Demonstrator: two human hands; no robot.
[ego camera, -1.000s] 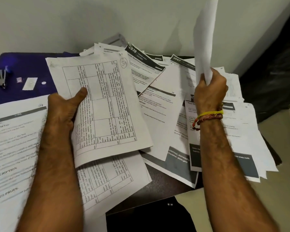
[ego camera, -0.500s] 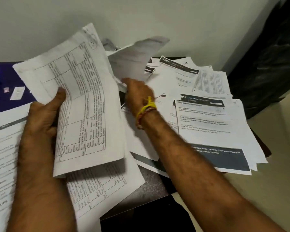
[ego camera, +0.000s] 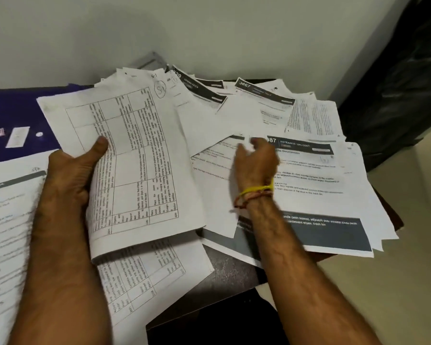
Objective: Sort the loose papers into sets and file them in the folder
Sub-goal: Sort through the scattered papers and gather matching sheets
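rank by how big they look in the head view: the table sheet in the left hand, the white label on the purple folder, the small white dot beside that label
1. table sheet, held by the left hand
2. white label on the purple folder
3. white dot

The sheet is nearer the camera, but the gaps are wide.

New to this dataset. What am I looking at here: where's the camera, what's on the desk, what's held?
No robot: a person's two bare hands, seen from a camera worn on the head, looking forward and down. The left hand grips a set of table-printed sheets, thumb on top. The right hand reaches over the loose papers; it is blurred, so a grip cannot be told. The papers cover a dark table, with a blue folder at the far left.
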